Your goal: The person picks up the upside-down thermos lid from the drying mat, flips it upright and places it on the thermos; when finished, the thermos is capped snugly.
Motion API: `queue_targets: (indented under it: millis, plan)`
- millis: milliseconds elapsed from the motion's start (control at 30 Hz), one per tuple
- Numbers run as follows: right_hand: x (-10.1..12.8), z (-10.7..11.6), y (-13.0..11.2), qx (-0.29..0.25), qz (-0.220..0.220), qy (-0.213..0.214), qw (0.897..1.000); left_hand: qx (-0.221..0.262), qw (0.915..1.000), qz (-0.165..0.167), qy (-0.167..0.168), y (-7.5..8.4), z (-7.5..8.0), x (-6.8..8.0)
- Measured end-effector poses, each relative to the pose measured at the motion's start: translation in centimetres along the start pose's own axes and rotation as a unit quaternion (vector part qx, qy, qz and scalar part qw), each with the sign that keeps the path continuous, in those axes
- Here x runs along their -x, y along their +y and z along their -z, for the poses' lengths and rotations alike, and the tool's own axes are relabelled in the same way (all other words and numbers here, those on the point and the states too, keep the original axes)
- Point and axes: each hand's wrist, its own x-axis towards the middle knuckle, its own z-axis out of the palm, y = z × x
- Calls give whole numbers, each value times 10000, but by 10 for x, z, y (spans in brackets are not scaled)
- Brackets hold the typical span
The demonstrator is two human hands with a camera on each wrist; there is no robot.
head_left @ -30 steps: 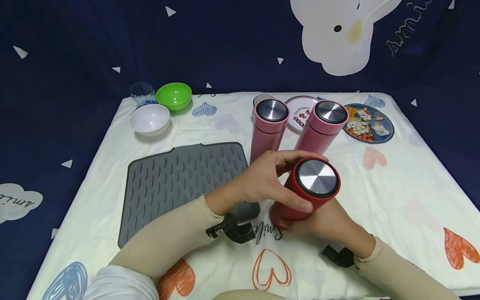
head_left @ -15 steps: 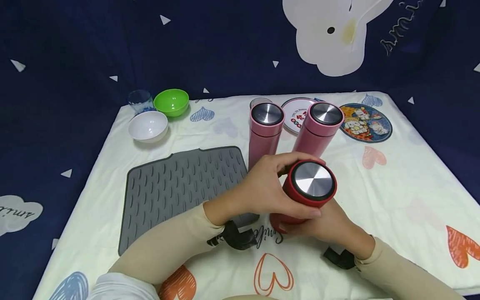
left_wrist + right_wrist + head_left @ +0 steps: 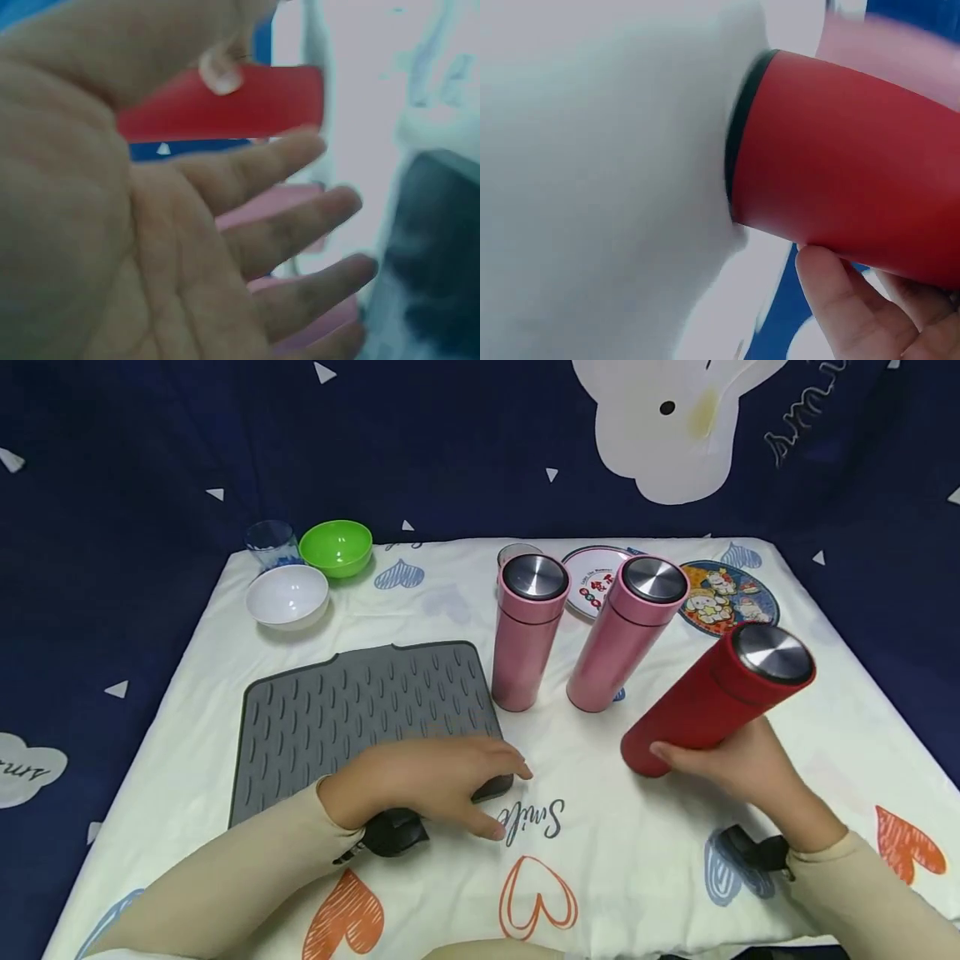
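Observation:
My right hand (image 3: 750, 768) grips a red thermos flask (image 3: 690, 706) low on its body, to the right of two pink thermos flasks. The red flask has a shiny steel lid top and a dark base ring that shows in the right wrist view. One pink flask (image 3: 525, 643) stands beside the grey mat; the other pink flask (image 3: 617, 647) is just right of it. My left hand (image 3: 442, 781) holds nothing, its fingers spread over the right front corner of the grey ridged mat (image 3: 360, 718). In the left wrist view its palm (image 3: 172, 262) faces the flasks.
At the back left stand a white bowl (image 3: 288, 597), a green bowl (image 3: 336, 548) and a blue-tinted glass (image 3: 272, 543). Behind the pink flasks are another glass (image 3: 517, 553), a white plate (image 3: 588, 572) and a patterned round plate (image 3: 738, 597). A dark blue curtain (image 3: 450, 443) hangs behind the table.
My left hand has let go of the red thermos flask and moved left. My right hand has carried that flask to the right. The pink flasks stay where they were.

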Motion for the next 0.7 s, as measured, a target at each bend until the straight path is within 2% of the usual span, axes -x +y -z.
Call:
queue_targets:
  millis: [133, 267, 500, 600, 700]
  plan:
    - [-25, 26, 40, 253, -635, 63, 9976, -6, 9998, 172, 89, -9, -10, 7]
    - [-44, 37, 59, 65, -818, -32, 9966, -46, 9996, 272, 109, -13, -14, 10]
    - [-52, 33, 62, -352, -998, -278, 9940, -42, 9993, 338, 165, -16, -23, 12]
    - [-50, 31, 65, -264, -1115, -318, 9929, -39, 9992, 345, 202, -16, -25, 13]
    - [-45, 33, 66, -98, -1210, -539, 9911, 84, 9991, 304, 267, -18, -26, 13]
